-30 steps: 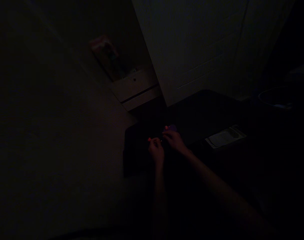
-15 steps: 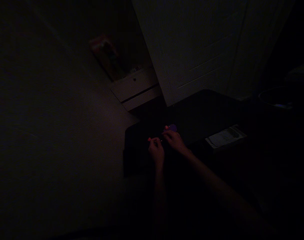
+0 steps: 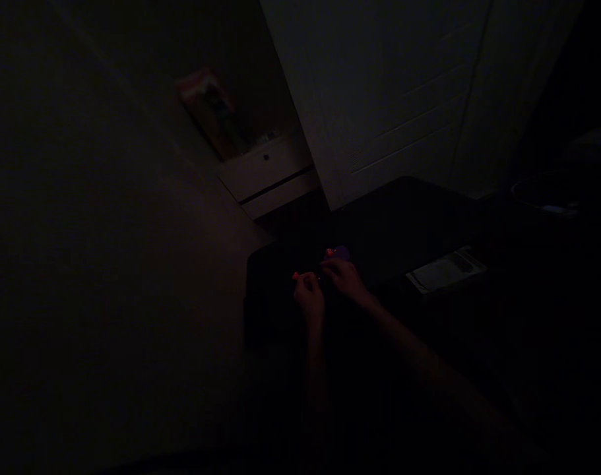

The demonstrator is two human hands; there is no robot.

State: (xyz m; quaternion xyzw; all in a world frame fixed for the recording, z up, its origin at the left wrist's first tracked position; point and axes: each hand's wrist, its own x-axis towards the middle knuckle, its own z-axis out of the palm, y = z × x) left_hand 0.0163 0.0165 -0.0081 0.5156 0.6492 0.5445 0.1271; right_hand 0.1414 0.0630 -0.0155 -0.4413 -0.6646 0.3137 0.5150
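The scene is very dark. My left hand [image 3: 309, 297] is closed in a pinch over a dark surface [image 3: 394, 211]. A small red glowing thing [image 3: 295, 276] shows at its fingertips, and a tiny bright spot lies by its right side; their kind is too dim to tell. Just to the right, my right hand [image 3: 344, 277] has its fingers bent together, pointing left; what they hold, if anything, is hidden. Right beyond its fingers are another small red glowing thing [image 3: 329, 252] and a purple round patch [image 3: 342, 253]. The hands are close together but apart.
A pale packet or paper [image 3: 446, 272] lies at the right edge of the dark surface. Behind stand a large pale panel [image 3: 389, 99] and a white drawer unit [image 3: 265, 171] with a reddish box-like thing [image 3: 208, 109] on it. A pale wall [image 3: 156, 264] runs along the left.
Both hands stay in nearly the same place and pose. The purple patch looked rounder and clearer half a second ago; the light flickers slightly.
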